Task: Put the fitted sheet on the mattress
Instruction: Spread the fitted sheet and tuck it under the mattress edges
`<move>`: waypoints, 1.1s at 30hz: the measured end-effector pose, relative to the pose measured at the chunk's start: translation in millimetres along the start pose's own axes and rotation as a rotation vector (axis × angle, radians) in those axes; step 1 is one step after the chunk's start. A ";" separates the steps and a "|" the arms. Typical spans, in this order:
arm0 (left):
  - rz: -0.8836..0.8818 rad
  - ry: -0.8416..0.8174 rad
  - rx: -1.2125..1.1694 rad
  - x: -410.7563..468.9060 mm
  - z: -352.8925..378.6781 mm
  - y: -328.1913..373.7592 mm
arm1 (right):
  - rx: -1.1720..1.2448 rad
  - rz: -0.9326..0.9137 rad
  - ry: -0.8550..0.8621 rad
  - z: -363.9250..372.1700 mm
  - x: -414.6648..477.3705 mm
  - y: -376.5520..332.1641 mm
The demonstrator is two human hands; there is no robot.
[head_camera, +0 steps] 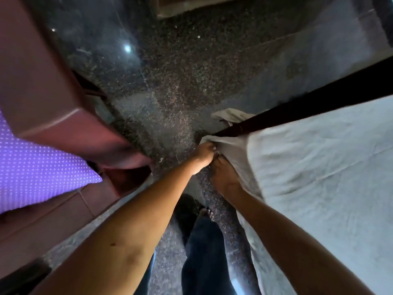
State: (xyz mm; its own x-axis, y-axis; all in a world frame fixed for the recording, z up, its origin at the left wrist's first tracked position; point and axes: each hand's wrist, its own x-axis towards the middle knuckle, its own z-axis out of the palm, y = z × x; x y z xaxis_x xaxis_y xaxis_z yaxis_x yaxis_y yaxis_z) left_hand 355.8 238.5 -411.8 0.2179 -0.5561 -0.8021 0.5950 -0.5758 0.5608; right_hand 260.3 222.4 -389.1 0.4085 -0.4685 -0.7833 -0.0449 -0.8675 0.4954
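Left hand (pixel 205 154) and right hand (pixel 223 175) — 2 fists — pinch 1 fitted sheet (pixel 319 167); fingers curled.

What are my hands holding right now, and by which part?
The left hand and right hand both grip the sheet by its bunched corner.

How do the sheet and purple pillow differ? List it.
The sheet is pale grey; the pillow is purple with white dots. The sheet lies spread, gripped by the left hand and right hand; the pillow lies untouched on a brown sofa. Both are cloth.
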 end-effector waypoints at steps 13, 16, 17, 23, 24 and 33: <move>-0.010 0.099 -0.105 -21.6 10.7 -3.1 | -0.738 -0.338 0.238 -2.1 7.7 -4.6; 0.037 0.141 -0.064 -20.8 17.9 -6.9 | -0.650 -0.348 0.279 -0.4 12.8 -4.4; 0.060 0.144 -0.002 -21.9 19.9 -7.7 | -0.636 -0.297 0.289 -2.2 11.8 -3.2; 0.007 0.139 -0.045 -22.1 24.0 -11.5 | -0.607 -0.322 0.152 -3.9 9.0 0.4; 0.002 0.153 -0.068 -24.6 26.0 -9.8 | -0.580 -0.330 0.145 -10.9 8.4 2.0; -0.126 0.065 -0.331 -16.6 27.8 1.1 | -0.403 -0.096 -0.055 -50.5 17.2 -2.8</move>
State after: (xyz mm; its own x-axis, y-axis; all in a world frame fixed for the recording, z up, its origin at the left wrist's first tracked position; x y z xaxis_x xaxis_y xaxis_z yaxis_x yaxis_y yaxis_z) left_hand 331.3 230.4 -392.2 0.1694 -0.4476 -0.8780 0.8366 -0.4057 0.3682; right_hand 313.5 225.2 -385.0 0.3441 -0.4061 -0.8466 0.3563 -0.7777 0.5179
